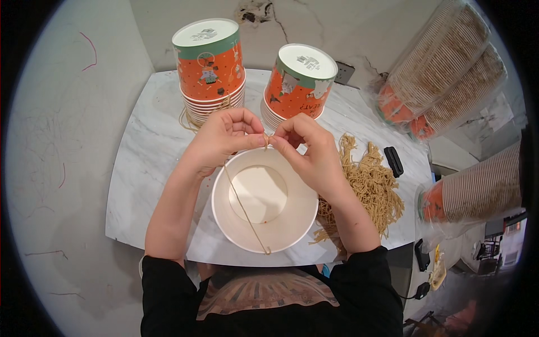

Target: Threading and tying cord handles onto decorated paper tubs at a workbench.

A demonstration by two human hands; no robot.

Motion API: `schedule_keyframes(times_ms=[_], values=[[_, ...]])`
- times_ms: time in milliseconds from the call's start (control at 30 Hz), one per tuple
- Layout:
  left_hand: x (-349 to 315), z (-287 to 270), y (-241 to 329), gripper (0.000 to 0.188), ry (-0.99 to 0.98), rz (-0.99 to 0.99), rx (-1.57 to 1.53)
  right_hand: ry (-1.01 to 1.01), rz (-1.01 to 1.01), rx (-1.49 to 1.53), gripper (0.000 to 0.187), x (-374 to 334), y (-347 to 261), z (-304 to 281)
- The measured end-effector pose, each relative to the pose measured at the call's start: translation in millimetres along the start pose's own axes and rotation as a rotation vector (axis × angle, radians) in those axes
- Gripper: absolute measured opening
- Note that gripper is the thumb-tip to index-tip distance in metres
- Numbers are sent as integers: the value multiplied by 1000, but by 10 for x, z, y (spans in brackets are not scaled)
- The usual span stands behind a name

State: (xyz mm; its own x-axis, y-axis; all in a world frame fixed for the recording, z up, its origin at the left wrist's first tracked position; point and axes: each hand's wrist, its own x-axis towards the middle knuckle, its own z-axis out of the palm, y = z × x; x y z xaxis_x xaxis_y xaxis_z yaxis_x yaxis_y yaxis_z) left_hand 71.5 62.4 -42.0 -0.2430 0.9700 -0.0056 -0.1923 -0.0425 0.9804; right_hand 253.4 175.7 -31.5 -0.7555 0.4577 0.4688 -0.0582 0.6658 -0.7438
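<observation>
A wide white paper bucket point(224, 224) stands upright on the table in front of me, its mouth facing up. At its far rim my left hand point(230, 132) and my right hand point(311, 149) meet, thumbs and forefingers pinching a tan string point(241, 202). The string runs from the far rim across the opening to the near rim, where its end shows a small loop or knot. Fingers hide part of the string at the pinch. Right of the bucket, beside my right forearm, lies a heap of tan strings point(370, 188).
Behind my hands stand two stacks of upturned orange and green printed buckets, a left stack point(210, 67) with string around it and a right stack point(300, 84). A black object point(394, 162) lies beyond the string heap. Plastic-wrapped bucket stacks point(443, 67) lean at right.
</observation>
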Motion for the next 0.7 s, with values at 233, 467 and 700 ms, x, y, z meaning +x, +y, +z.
schedule_keyframes(times_ms=[233,467,700], values=[[-15,94,-12,15,47,42,-31,8,-13,-7,11,-38,0,38],[-30,107,-34,15,97,120,94,10,-1,-56,12,-50,-42,41],[-76,55,48,13,45,41,157,-93,-9,13,11,-14,-6,11]])
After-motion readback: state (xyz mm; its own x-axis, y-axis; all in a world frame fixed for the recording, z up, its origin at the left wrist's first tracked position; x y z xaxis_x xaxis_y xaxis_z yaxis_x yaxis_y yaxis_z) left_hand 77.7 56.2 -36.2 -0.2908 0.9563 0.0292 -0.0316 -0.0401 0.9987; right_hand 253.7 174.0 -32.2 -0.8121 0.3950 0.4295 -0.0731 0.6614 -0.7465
